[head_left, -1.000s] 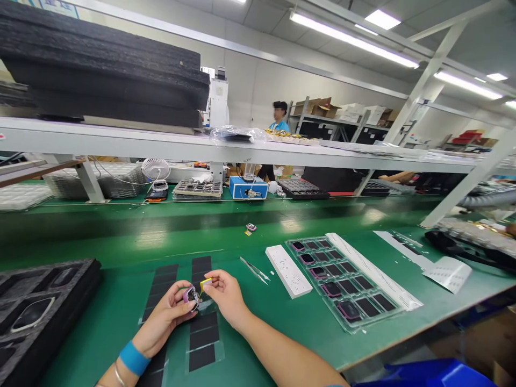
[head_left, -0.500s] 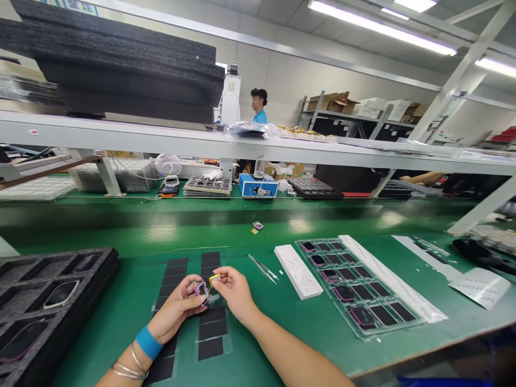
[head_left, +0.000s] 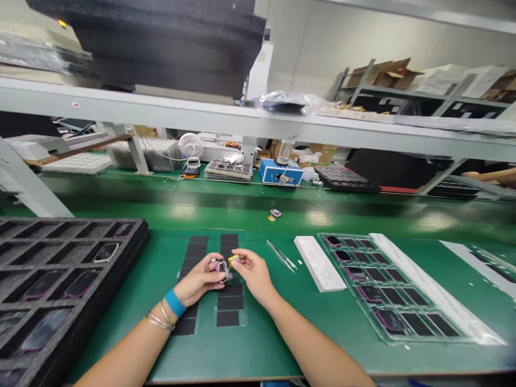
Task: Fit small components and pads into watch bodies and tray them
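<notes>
Fingers of my left hand (head_left: 202, 279) are closed around a small purple-rimmed watch case (head_left: 222, 268), its inner parts facing my right hand. My right hand (head_left: 255, 272) pinches a yellow-edged battery (head_left: 233, 259) just right of the case, close beside it. Beneath both hands lie strips of black adhesive pads (head_left: 230, 296) on clear backing. A pair of tweezers (head_left: 282, 256) rests on the green bench to the right, next to a white block (head_left: 320, 263) dotted with small dark bits. Farther back sits another small case with a yellow part (head_left: 274, 214).
On the left stands a black foam tray (head_left: 116, 279) holding several watch cases. A clear plastic tray (head_left: 387, 333) with purple-rimmed cases and black pieces lies at right, beside a long white strip (head_left: 427, 285). A white shelf beam (head_left: 193, 114) crosses above the bench (head_left: 266, 349).
The view has shifted left and down, so the bench things appear farther right or higher. Both hands keep their holds on the watch case and battery, which stay close together.
</notes>
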A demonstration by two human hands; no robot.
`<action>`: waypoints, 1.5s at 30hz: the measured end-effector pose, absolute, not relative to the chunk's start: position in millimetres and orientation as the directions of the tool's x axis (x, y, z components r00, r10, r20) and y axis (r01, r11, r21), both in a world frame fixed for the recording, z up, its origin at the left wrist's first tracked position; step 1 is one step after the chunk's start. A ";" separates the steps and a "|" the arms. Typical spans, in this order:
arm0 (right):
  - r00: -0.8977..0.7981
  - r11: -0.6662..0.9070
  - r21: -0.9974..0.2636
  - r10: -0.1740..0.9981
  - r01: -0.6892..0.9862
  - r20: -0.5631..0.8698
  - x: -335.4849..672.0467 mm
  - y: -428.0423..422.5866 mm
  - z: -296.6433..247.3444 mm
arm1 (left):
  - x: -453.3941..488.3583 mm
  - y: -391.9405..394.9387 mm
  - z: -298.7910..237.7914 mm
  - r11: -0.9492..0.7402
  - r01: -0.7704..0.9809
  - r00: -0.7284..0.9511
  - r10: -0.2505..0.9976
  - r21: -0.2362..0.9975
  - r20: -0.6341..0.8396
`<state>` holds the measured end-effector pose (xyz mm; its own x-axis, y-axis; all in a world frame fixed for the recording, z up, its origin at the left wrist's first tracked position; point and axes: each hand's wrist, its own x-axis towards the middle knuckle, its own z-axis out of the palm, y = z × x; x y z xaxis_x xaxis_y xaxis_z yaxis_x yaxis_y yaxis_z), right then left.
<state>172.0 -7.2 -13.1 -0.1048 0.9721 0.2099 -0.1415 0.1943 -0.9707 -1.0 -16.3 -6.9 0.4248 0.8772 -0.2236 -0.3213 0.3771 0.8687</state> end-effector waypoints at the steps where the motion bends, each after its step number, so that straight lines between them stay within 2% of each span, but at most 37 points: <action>1: -0.115 0.201 -0.970 0.969 -0.138 0.217 173.1 -7.6 -11.8 | -2.1 -16.0 -6.7 0.392 -0.327 0.441 0.868 0.860 -0.228; 8: -0.182 0.284 -0.959 0.943 -0.005 0.280 177.8 -15.0 0.3 | -6.1 -14.4 -8.5 0.478 -0.320 0.575 0.784 0.818 -0.233; 17: -0.226 0.365 -0.903 0.922 0.227 0.316 177.4 -16.8 -0.3 | 1.5 -16.3 -10.7 0.494 -0.286 0.592 0.765 0.821 -0.255; 25: -0.235 0.398 -0.867 0.912 0.301 0.337 174.5 -13.8 -10.5 | 7.7 -13.0 -16.4 0.467 -0.254 0.552 0.789 0.847 -0.269; 29: -0.234 0.317 -0.913 0.937 0.256 0.260 177.2 -5.3 -10.6 | 8.5 -13.0 -17.0 0.482 -0.257 0.519 0.800 0.838 -0.301; 33: -0.074 0.265 -0.932 0.964 0.247 0.255 199.5 1.7 5.8 | 6.8 -14.5 -12.4 0.497 -0.305 0.456 0.825 0.813 -0.333; 35: -0.066 0.260 -0.899 0.965 0.352 0.253 212.3 -4.1 14.7 | 5.8 -14.8 -10.4 0.493 -0.351 0.426 0.841 0.796 -0.333; 40: -0.278 0.288 -0.745 0.950 0.602 0.144 213.6 -39.4 9.8 | 6.0 -15.1 -9.9 0.484 -0.425 0.419 0.854 0.765 -0.307; 45: -0.246 0.303 -0.545 0.953 0.782 0.177 196.6 -55.7 -18.7 | 9.6 -18.6 -10.4 0.501 -0.402 0.459 0.834 0.766 -0.305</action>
